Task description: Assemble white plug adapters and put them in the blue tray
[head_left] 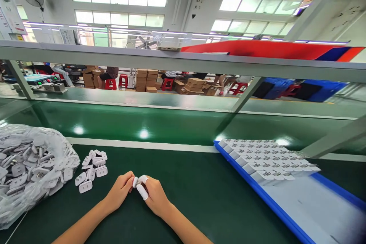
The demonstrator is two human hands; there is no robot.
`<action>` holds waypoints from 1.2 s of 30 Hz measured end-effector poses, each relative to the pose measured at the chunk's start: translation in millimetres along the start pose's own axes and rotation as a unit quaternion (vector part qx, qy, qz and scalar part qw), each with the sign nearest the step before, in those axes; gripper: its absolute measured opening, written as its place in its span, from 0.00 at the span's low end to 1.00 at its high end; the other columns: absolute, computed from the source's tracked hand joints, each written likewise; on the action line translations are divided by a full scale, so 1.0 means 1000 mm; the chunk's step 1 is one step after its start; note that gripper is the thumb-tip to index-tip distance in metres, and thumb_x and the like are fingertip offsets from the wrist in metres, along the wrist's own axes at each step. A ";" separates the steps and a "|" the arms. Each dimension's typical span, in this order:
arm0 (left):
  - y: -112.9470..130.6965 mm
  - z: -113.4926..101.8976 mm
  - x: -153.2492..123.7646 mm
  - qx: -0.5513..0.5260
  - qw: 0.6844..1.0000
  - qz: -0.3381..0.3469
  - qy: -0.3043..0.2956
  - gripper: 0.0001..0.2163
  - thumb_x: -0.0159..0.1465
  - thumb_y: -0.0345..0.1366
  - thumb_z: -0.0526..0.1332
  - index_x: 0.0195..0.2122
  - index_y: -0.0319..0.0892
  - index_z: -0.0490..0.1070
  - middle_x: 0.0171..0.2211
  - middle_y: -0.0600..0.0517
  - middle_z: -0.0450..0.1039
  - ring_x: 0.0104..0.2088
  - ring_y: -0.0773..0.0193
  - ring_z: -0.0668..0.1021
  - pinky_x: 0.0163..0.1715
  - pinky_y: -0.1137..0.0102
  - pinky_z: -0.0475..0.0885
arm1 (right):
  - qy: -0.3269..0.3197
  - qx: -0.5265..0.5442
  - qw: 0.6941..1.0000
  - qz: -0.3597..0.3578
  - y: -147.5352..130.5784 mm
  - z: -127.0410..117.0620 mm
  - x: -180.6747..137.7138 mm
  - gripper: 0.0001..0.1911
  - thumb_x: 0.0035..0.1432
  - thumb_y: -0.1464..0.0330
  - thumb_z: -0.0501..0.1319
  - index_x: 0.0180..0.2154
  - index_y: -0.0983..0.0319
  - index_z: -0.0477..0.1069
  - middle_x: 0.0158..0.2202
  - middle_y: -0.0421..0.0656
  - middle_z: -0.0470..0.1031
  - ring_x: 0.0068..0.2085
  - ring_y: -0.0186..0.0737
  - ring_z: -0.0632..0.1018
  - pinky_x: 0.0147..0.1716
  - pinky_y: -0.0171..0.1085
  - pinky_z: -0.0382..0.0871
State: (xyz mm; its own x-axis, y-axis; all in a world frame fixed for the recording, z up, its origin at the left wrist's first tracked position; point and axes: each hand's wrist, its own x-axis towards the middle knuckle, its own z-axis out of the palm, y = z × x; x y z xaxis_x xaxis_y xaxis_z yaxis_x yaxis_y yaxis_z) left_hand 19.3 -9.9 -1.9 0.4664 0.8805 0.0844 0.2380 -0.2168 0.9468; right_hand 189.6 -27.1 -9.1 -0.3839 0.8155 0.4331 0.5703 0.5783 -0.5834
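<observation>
Over the green bench top [183,183], my two hands meet near the middle. My left hand [118,193] is closed, pinching a small white plug faceplate [135,182] between thumb and fingers. White finger cots cover the thumb and a finger of my right hand [156,197], which pinches at small metal pins [138,182] against the faceplate; the fingers partly hide them. Left of my hands lies a loose group of similar white faceplates [85,187], some showing two slots.
At the far left a clear plastic bag [67,148] holds many more white faceplates. To the right, a blue-edged tray [263,194] carries rows of white blocks [265,158] with metal parts on top. A grey shelf beam [143,55] crosses above; people sit beyond the green conveyor [177,126].
</observation>
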 end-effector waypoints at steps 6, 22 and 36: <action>0.004 0.000 -0.001 0.002 1.000 0.002 -0.003 0.18 0.68 0.47 0.45 0.27 0.42 0.60 0.22 0.57 0.59 0.24 0.67 0.62 0.28 0.72 0.57 | 0.009 -0.011 1.000 0.013 -0.001 0.000 -0.001 0.11 0.63 0.65 0.50 0.28 0.60 0.61 0.23 0.38 0.65 0.24 0.33 0.66 0.25 0.32 0.56; -0.002 0.000 0.000 0.027 0.999 0.003 -0.016 0.19 0.67 0.50 0.44 0.28 0.42 0.61 0.22 0.56 0.60 0.25 0.66 0.63 0.29 0.72 0.58 | 0.000 0.017 0.999 0.032 -0.004 -0.003 0.001 0.10 0.62 0.67 0.49 0.31 0.60 0.66 0.26 0.40 0.69 0.26 0.35 0.69 0.28 0.33 0.60; 0.001 -0.001 -0.001 0.047 0.998 0.020 -0.027 0.19 0.69 0.46 0.43 0.24 0.42 0.57 0.22 0.56 0.60 0.25 0.67 0.63 0.28 0.72 0.56 | -0.005 0.031 0.998 0.061 -0.006 -0.005 0.001 0.09 0.62 0.67 0.51 0.31 0.61 0.66 0.26 0.39 0.68 0.25 0.33 0.68 0.27 0.31 0.59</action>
State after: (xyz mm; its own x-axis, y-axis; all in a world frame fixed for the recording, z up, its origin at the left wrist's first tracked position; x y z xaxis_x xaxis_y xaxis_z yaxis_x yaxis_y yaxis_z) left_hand 18.1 -10.5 -0.2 0.5212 0.8473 0.1019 0.2967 -0.2919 0.9092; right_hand 189.3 -30.2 -2.2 -0.3220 0.8796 0.3501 0.5667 0.4753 -0.6730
